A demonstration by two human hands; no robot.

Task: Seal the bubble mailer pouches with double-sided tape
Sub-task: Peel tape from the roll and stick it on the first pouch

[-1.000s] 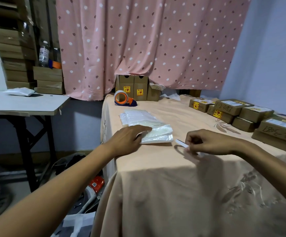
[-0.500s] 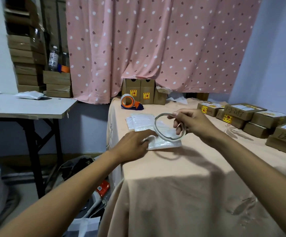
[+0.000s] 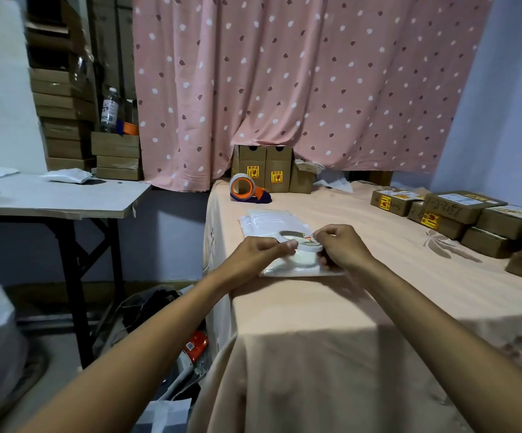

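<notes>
A thin white roll of double-sided tape [image 3: 304, 252] is held flat just above a white bubble mailer pouch [image 3: 297, 270] near the left edge of the peach-covered table [image 3: 378, 307]. My left hand [image 3: 258, 253] grips the roll's left side with thumb and fingers. On the roll's right side my right hand [image 3: 342, 246] pinches its rim, where a small red-marked tab shows. A stack of more white pouches [image 3: 269, 221] lies just behind.
An orange and blue tape dispenser [image 3: 247, 189] sits at the table's back, beside upright brown cartons [image 3: 264, 168]. Labelled cardboard boxes [image 3: 459, 210] line the right side. A white side table [image 3: 53, 195] stands to the left; clutter lies on the floor below.
My right hand brought the tape roll down from in the air to just over the pouch. My left hand left the pouch and took hold of the roll's left side.
</notes>
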